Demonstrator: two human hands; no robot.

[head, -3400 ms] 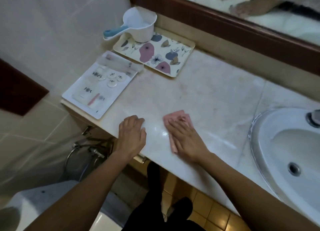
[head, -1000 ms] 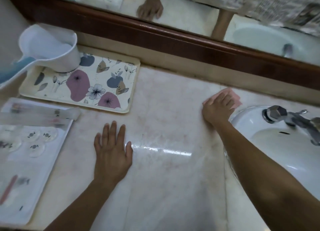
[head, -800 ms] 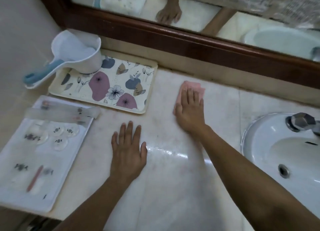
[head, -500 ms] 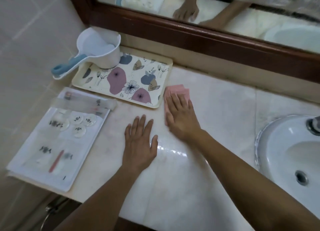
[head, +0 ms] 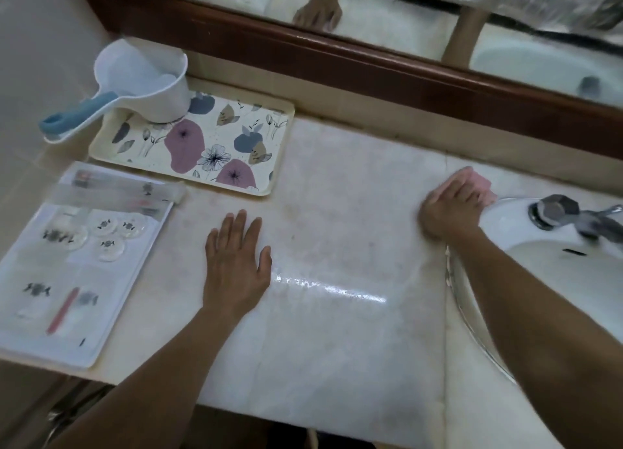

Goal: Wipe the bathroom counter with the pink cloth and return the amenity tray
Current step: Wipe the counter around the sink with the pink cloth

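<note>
My right hand [head: 450, 209] presses the pink cloth [head: 482, 187] onto the pale marble counter [head: 354, 192], close to the sink's back-left rim; only a corner of the cloth shows past my fingers. My left hand [head: 236, 263] lies flat and spread on the counter's middle, holding nothing. The white amenity tray [head: 111, 327], with small wrapped items and a clear sleeve, sits at the counter's left end, overhanging the edge.
A floral tray [head: 269, 152] lies at the back left, with a white dipper [head: 145, 84] with a blue handle on it. The white sink [head: 546, 246] and its metal tap [head: 566, 214] are at the right. A wood-framed mirror [head: 371, 67] runs along the back.
My right hand has swept the pink cloth from beside the floral tray rightwards to the sink's rim. My left hand has stayed flat on the counter.
</note>
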